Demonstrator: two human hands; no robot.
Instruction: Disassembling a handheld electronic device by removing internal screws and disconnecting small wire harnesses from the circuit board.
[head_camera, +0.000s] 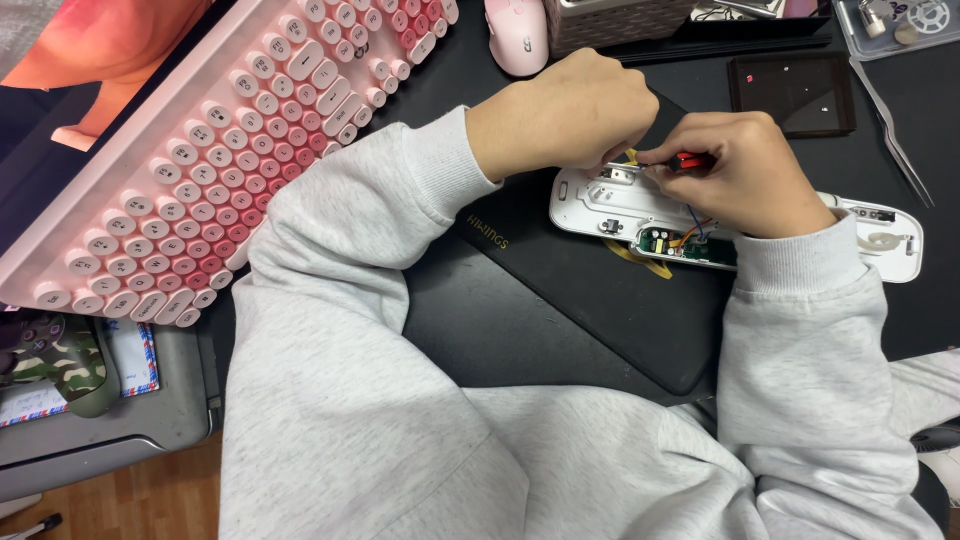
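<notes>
The opened white casing (640, 205) lies right of centre on the black mat (560, 300), its circuit board (685, 245) bared. My right hand (735, 175) grips a red-handled tool (690, 160) at a metal part; my left hand (565, 115), curled, steadies that end. Best to keep the tip square and press lightly. My fingers hide the tip. The keyboard (200, 170) fills the upper left.

A white opened casing (610, 205) with a green circuit board (690, 247), blue and orange wires (694, 228) and a red-handled tool (690, 160) is seen on a black mat (560, 300), a pink-and-white keyboard (230, 150) and pale pink mouse (518, 35) far left, sleeves (350, 300) mottled light grey, a camouflage-patterned object (65, 365) near left.
</notes>
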